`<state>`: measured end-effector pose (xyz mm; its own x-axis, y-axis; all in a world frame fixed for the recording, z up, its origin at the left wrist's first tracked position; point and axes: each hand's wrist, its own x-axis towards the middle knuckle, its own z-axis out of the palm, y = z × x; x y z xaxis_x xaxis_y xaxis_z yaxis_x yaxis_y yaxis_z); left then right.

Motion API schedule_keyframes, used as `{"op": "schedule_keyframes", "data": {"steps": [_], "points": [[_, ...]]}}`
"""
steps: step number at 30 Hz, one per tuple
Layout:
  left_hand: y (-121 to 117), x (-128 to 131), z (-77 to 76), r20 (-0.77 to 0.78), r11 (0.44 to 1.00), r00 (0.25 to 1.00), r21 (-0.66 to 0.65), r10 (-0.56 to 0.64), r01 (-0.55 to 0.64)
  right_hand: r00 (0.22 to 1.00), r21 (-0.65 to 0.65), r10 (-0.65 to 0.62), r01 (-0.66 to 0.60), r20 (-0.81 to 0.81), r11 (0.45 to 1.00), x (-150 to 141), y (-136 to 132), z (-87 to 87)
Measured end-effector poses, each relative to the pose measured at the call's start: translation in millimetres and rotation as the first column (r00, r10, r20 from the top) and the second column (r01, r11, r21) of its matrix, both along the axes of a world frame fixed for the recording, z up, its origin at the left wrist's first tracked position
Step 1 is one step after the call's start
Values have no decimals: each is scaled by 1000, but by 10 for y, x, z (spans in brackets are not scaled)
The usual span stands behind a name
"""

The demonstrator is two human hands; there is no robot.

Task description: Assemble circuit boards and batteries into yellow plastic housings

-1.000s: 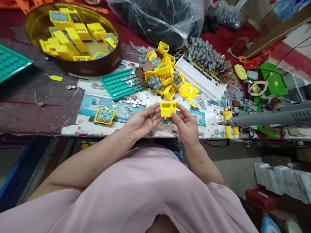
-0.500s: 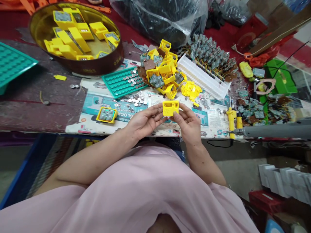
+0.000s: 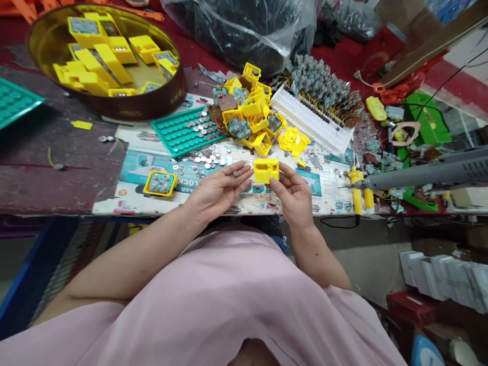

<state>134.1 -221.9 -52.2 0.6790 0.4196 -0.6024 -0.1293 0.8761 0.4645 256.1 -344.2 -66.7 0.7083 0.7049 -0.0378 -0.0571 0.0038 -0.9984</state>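
Note:
In my right hand (image 3: 295,201) is a small yellow plastic case (image 3: 266,172) with a recess along its top and a patch of small holes. The thumb presses its front, and the other fingers are behind it. My left hand (image 3: 219,190) lies palm up, its fingers loosely curled just left of the case. On those fingers rests a small silver button cell (image 3: 235,173). More button cells (image 3: 209,158) lie loose on the printed sheet beyond. Left of my left hand, another yellow case (image 3: 160,183) shows a grey circuit board inside.
A round tin (image 3: 125,108) of yellow cases stands back left. Beyond my hands are a green tray (image 3: 171,133), a heap of yellow cases (image 3: 253,109), small yellow pieces (image 3: 293,142) and a white rack (image 3: 310,122). A grey electric screwdriver (image 3: 419,170) juts in from the right.
My left fingers have drawn away from the case to the left, and the button cell on them now shows. The case stays in my right hand, slightly turned. The whole view has shifted slightly.

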Motion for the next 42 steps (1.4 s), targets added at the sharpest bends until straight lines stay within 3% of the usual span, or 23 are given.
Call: {"op": "schedule_keyframes", "data": {"steps": [6, 11, 14, 18, 22, 25, 27, 29, 30, 33, 35, 36, 37, 38, 39, 40, 41, 42], "points": [[72, -126, 18, -68, 998, 998, 68, 6, -2, 996, -125, 15, -27, -91, 992, 109, -170, -26], [103, -233, -25, -131, 999, 991, 34, 27, -23, 949, -352, 260, -184, 180, 918, 128, -323, -106], [71, -275, -45, -107, 1000, 994, -4, 29, -29, 802, -389, 363, -179, 475, 904, 115, -300, -148], [-6, -306, 6, -32, 996, 997, -57, -69, 67, 519, -275, 230, 10, 823, 961, 82, -194, -66], [-79, -273, 101, 19, 976, 991, -171, -133, 134, 293, -180, 206, -112, 934, 977, -17, -71, 69], [-113, -234, 120, 12, 966, 991, -219, -137, 136, 102, -234, 249, -137, 963, 962, -71, 0, 90], [-128, -231, 100, 0, 962, 989, -231, -149, 145, 31, -275, 282, -152, 959, 949, -79, 21, 80], [-137, -258, 66, 10, 959, 986, -233, -167, 165, 38, -278, 292, -206, 956, 938, -75, 16, 78], [-136, -283, 47, 27, 958, 983, -224, -179, 181, 88, -261, 289, -243, 953, 934, -70, 4, 82], [-87, -378, -12, 80, 954, 959, -115, -270, 278, 408, -133, 238, -269, 882, 954, -35, -65, 102], [8, -421, -51, 41, 937, 939, 82, -342, 338, 620, -66, 166, -182, 766, 981, 11, -129, 93], [75, -422, -69, -18, 902, 929, 233, -370, 364, 694, -57, 130, -127, 708, 990, 40, -162, 77], [150, -405, -85, -107, 818, 915, 417, -388, 396, 752, -63, 101, -79, 652, 995, 70, -193, 54], [230, -367, -99, -226, 662, 894, 608, -386, 439, 798, -74, 82, -47, 597, 996, 100, -221, 25], [308, -309, -111, -365, 424, 864, 761, -345, 491, 834, -85, 73, -32, 546, 996, 126, -245, -6], [379, -233, -123, -502, 128, 825, 829, -259, 544, 862, -94, 71, -28, 503, 995, 149, -265, -36], [438, -144, -135, -610, -176, 780, 790, -136, 587, 878, -101, 75, -31, 473, 994, 166, -283, -63], [483, -48, -149, -669, -411, 743, 677, 0, 610, 885, -106, 84, -39, 458, 994, 180, -299, -85]]}}
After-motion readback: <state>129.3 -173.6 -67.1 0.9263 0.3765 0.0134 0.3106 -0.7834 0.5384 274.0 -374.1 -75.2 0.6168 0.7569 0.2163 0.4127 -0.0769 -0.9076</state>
